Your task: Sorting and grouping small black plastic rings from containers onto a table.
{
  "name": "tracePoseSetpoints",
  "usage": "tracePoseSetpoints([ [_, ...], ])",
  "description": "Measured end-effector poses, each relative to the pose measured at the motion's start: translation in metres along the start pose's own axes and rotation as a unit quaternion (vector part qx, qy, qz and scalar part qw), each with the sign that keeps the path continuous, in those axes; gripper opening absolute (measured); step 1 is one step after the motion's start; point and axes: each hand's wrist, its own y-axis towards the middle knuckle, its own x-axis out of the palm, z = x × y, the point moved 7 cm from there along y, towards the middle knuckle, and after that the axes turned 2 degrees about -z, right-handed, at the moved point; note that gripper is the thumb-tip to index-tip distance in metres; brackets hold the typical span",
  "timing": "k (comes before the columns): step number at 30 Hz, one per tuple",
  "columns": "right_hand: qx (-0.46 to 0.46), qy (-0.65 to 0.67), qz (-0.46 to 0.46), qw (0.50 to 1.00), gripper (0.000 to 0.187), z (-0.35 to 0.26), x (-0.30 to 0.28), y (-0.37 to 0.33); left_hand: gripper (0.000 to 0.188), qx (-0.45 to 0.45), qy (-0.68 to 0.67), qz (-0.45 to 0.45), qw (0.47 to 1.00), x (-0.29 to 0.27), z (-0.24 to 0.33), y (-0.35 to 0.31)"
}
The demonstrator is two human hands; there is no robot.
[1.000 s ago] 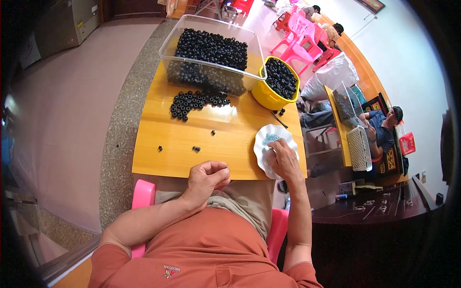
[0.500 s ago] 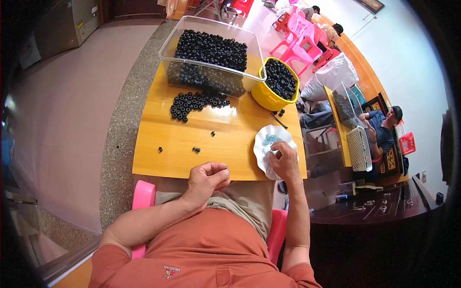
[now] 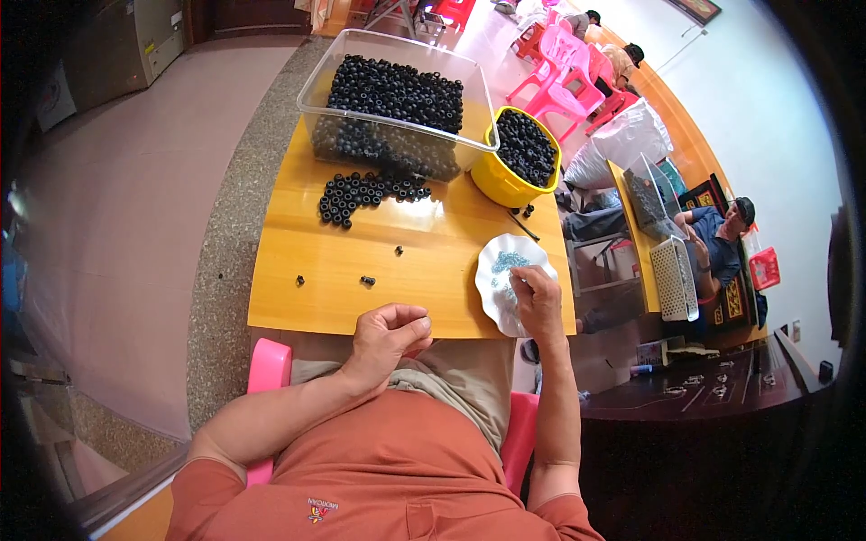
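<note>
My right hand [image 3: 539,305] reaches over a white scalloped dish [image 3: 488,290], thumb and fingertips pinched together; whatever they hold is too small to make out. Tiny clear bluish pieces [image 3: 511,261] lie in that dish. At the table's near edge, my left hand [image 3: 390,343] is closed, thumb against forefinger, its contents hidden. Beyond it sit three small separate dark parts: one black part [image 3: 368,281] just ahead, another small part [image 3: 399,251] farther off, and a third part [image 3: 300,281] to the left. A loose cluster of black ring-shaped parts [image 3: 347,200] lies farther back.
A clear plastic bin [image 3: 388,140] full of black rings stands at the back of the wooden table [image 3: 298,311]. Beside it is a yellow tub [image 3: 501,185] of black parts. A thin dark stick [image 3: 525,225] lies near the dish. At right, a person [image 3: 717,239] sits at another table.
My right hand has lifted and shifted slightly right over the dish, uncovering more of the bluish pieces. The left hand has stayed in place.
</note>
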Motion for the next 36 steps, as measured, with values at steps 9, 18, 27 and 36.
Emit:
tracePoseSetpoints([
  [9,0.138,0.193,-0.069,0.969,0.006,-0.033,0.012,-0.015,0.017,-0.01,0.005,-0.011,1.0,0.002,0.002,-0.001],
  [18,0.069,0.338,-0.134,0.929,0.005,-0.096,0.05,-0.027,0.017,-0.027,-0.035,-0.093,0.995,0.015,0.005,-0.002],
  [27,0.063,0.328,-0.161,0.929,0.004,-0.097,0.051,-0.03,0.015,-0.059,-0.056,-0.134,0.988,0.017,0.0,-0.003],
  [36,0.134,0.423,-0.179,0.878,0.012,-0.097,0.058,-0.034,0.015,-0.06,-0.059,-0.143,0.986,0.02,0.0,-0.004],
])
